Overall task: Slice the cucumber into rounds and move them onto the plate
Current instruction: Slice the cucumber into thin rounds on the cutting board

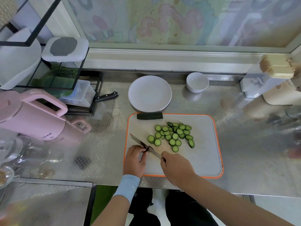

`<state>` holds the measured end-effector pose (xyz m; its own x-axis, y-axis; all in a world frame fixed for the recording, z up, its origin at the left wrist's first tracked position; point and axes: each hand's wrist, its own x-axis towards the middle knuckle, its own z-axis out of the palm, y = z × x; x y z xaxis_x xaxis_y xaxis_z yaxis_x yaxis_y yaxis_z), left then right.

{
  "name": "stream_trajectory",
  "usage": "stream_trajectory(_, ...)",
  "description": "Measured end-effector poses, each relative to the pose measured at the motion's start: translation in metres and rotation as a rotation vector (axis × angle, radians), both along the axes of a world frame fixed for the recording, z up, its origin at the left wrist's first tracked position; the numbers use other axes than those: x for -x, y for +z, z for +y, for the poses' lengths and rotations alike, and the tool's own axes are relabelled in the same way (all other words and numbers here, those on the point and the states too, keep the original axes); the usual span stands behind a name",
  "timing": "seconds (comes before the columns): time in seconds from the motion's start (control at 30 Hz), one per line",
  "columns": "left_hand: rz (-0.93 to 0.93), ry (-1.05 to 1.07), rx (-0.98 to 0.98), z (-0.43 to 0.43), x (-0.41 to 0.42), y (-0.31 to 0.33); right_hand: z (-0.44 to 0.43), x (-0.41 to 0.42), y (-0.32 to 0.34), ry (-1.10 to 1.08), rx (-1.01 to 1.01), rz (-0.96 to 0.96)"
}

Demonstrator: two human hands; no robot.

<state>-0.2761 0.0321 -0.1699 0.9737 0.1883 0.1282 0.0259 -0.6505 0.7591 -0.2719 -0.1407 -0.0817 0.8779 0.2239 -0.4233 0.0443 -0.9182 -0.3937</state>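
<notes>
A: What sort of place?

B: Home kitchen. Steel counter (244, 144) w/ cutting board (203, 160), white plate (149, 93) & small bowl (197, 82).

A: Anything else?

B: Pink kettle (31, 115), wire rack (53, 62) w/ food containers, spare knife (105, 96) beside it, glass lids at left edge.

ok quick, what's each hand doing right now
Left hand: closed on the cucumber end on the cutting board.
Right hand: closed on the knife.
</notes>
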Motion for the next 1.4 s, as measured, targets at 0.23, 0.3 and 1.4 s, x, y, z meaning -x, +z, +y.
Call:
stream_trajectory(0.23,0.013,-0.008,0.013,0.0,0.001,-0.001,0.001,0.001,0.001,-0.005,0.019,0.02)
stream_trajectory(0.3,0.018,-0.007,0.022,0.0,0.001,-0.002,0.003,-0.001,0.0,-0.003,0.026,0.034)
stream_trajectory(1.4,-0.018,-0.017,-0.004,0.0,0.005,0.004,0.004,-0.004,0.0,-0.023,-0.03,0.022)
